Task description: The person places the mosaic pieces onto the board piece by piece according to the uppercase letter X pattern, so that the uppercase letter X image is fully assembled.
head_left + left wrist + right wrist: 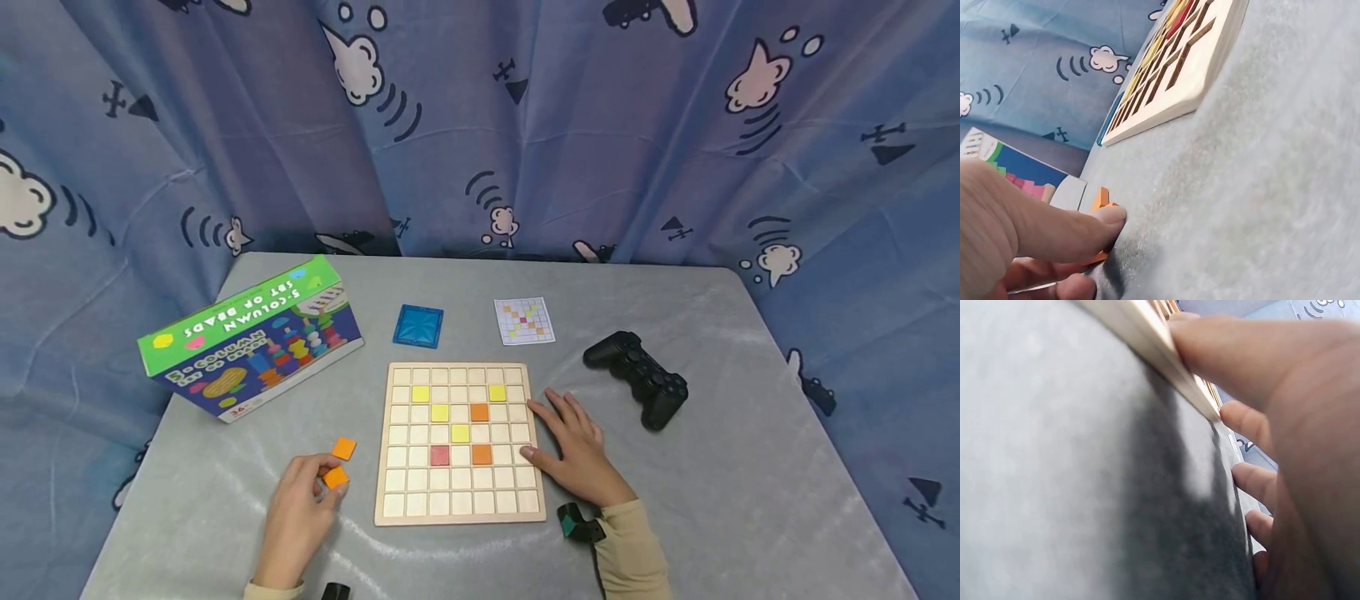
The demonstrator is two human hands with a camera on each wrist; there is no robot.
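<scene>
My left hand (302, 510) pinches an orange square tile (335, 477) between thumb and fingers, left of the wooden grid board (461, 518). A second orange tile (344, 448) lies on the table just beyond the fingertips. In the left wrist view the thumb (1066, 234) covers most of the orange tile. My right hand (581, 454) rests at the board's right edge, fingers spread, with thumb and index fingertip on the rim. Set into the board are several yellow tiles (439, 412), two orange ones (482, 454) and a red one (439, 455).
Behind the board lie a blue square tray (418, 326) and a printed pattern card (524, 321). A green and blue toy box (255, 337) stands at the back left. To the right lies a black game controller (636, 379). A patterned curtain (450, 125) hangs behind the table.
</scene>
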